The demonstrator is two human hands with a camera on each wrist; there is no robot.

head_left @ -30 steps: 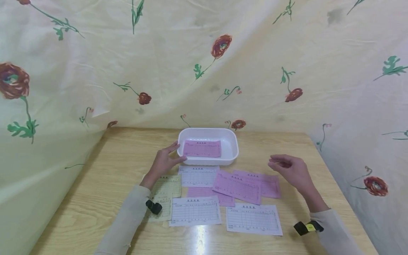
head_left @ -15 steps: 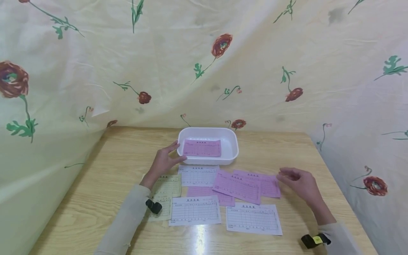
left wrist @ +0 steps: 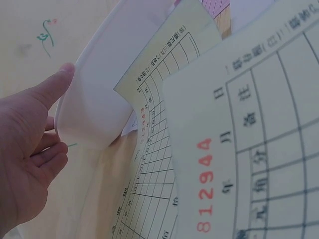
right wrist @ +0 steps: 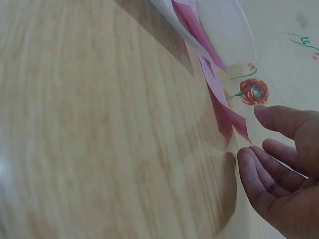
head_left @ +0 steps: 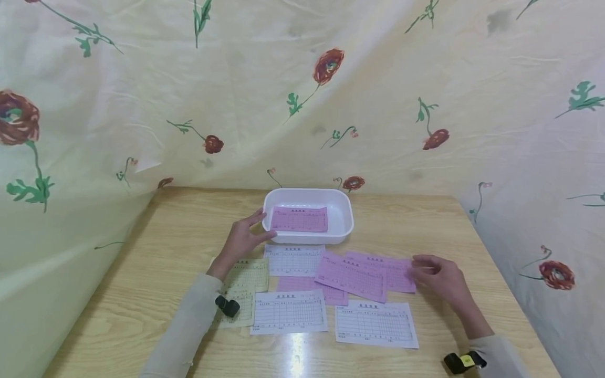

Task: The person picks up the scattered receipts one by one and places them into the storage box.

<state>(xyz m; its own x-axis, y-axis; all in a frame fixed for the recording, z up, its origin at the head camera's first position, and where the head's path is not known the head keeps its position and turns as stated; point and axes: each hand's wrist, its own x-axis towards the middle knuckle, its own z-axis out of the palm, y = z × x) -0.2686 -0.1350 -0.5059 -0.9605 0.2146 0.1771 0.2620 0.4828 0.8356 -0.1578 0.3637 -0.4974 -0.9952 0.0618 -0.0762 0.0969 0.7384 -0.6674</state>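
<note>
My left hand (head_left: 241, 240) holds the left end of a white plastic tray (head_left: 341, 215), thumb at the rim and fingers curled against the outer wall. A pink printed slip (head_left: 299, 219) lies inside the tray. My right hand (head_left: 440, 277) is at the right edge of another pink slip (head_left: 400, 274) on the table. In the right wrist view, thumb and fingers (right wrist: 255, 181) stand apart beside that slip's raised corner (right wrist: 238, 122). A third pink slip (head_left: 352, 278) overlaps it from the left.
White slips (head_left: 375, 324) lie toward the front and just below the tray. Pale yellow slips (head_left: 255, 275) sit under the left forearm, looming large in the left wrist view. One more pink slip (head_left: 335, 296) is partly covered. Flowered cloth (head_left: 236, 94) hangs behind the wooden table (head_left: 165, 252).
My right hand has moved down and right, then slightly back left to the right edge of the pink slip. The left hand and the tray have stayed put.
</note>
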